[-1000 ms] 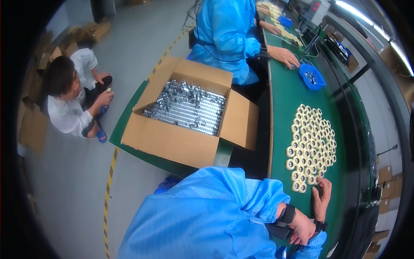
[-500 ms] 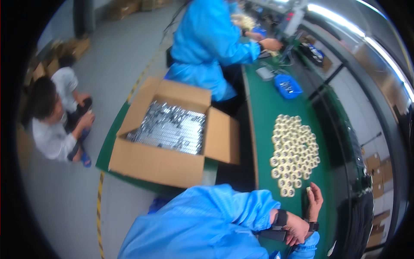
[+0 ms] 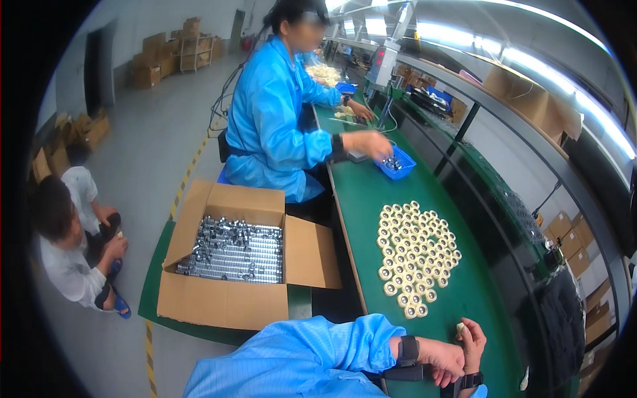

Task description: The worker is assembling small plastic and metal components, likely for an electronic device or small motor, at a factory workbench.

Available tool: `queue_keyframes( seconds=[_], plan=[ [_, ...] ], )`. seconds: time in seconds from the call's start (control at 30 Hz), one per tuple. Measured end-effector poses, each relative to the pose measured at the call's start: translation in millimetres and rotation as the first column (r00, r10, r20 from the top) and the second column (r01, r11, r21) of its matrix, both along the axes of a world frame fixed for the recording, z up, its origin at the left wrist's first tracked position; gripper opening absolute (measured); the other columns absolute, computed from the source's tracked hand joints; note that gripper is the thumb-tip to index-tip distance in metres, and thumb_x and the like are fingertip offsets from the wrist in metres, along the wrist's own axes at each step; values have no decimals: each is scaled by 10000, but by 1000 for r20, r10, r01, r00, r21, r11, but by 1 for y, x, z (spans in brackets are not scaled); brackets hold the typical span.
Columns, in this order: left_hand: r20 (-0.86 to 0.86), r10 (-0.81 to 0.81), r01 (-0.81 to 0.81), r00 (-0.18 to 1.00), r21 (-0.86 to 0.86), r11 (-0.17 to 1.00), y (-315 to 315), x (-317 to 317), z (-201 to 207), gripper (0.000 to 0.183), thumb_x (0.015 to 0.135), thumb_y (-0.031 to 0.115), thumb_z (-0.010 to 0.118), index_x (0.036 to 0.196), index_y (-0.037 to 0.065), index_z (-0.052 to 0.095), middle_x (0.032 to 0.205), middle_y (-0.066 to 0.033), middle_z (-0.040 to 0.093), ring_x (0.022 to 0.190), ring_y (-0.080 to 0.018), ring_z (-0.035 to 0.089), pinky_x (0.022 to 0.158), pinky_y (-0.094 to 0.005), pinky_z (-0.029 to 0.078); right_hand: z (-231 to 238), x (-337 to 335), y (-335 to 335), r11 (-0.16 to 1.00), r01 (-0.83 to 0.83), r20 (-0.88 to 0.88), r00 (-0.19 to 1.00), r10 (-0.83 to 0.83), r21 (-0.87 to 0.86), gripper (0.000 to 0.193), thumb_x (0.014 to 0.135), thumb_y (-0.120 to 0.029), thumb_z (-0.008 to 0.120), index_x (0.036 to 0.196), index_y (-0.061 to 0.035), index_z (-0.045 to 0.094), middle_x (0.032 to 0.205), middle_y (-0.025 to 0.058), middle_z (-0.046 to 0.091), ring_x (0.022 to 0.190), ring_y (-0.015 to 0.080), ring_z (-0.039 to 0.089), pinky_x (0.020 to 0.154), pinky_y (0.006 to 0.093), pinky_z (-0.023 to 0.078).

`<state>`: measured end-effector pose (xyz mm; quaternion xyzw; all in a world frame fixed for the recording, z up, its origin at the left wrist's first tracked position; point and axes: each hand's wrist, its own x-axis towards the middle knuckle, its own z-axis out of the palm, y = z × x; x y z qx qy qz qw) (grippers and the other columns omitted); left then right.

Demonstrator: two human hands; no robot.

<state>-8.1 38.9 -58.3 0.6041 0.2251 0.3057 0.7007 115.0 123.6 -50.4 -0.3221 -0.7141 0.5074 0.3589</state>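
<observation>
My right hand (image 3: 472, 343) is raised just past the near end of a cluster of cream rollers (image 3: 415, 252) on the green table. A small cream roller (image 3: 460, 328) is pinched between its thumb and fingers. My left hand (image 3: 443, 358) crosses in front of the right wrist, fingers curled downward; whatever they hold, if anything, is hidden. The clustered rollers stand close together, each with a dark round centre. Both wrists wear black bands.
An open cardboard box (image 3: 222, 298) of shiny metal parts stands left of the green table (image 3: 361, 199). Farther up, a co-worker in blue reaches toward a blue tray (image 3: 398, 171) of metal parts. Another person (image 3: 76, 239) crouches at far left. A dark rack (image 3: 491, 232) lines the right side.
My view has tilted up and shifted, so the scene sits differently. The co-worker's nearer hand is now over the blue tray. My hands keep nearly the same pose, the roller still in my right.
</observation>
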Motion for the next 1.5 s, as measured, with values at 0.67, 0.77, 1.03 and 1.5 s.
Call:
queue_keyframes(
  seconds=[0.67, 0.77, 1.03, 1.5],
  plan=[
    [-34, 304, -305, 952, -61, 950, 17, -1, -11, 212, 899, 226, 520, 884, 18, 558, 719, -96, 616, 537, -170, 614, 452, -252, 467, -6, 3, -1, 1000, 14, -70, 997, -14, -8, 191, 865, -55, 629, 1035, 33, 623, 880, 29, 634, 750, 70, 554, 673, 206, 447],
    [-24, 313, -314, 949, -55, 948, 8, -2, -5, 211, 897, 227, 524, 894, 18, 552, 716, -94, 613, 542, -168, 612, 453, -249, 463, -1, 5, -5, 999, 29, -29, 999, -30, -25, 182, 868, -60, 628, 1025, 33, 622, 880, 27, 631, 759, 71, 554, 678, 206, 447],
    [-2, 288, -288, 958, -29, 957, 5, 2, -6, 215, 883, 219, 526, 861, 13, 580, 702, -96, 616, 528, -169, 612, 441, -246, 465, -7, 9, -2, 999, 12, 7, 1000, -13, 46, 176, 873, -68, 630, 1019, 28, 624, 879, 17, 623, 772, 65, 534, 690, 208, 432],
    [-27, 199, -200, 980, -32, 979, 52, 21, -30, 268, 834, 114, 614, 947, -127, 590, 810, -260, 663, 659, -343, 686, 538, -368, 584, -30, 31, 40, 980, 41, 26, 999, -47, 196, 219, 923, -75, 561, 1127, 2, 544, 1033, 47, 547, 873, 101, 515, 757, 229, 421]
  ],
)
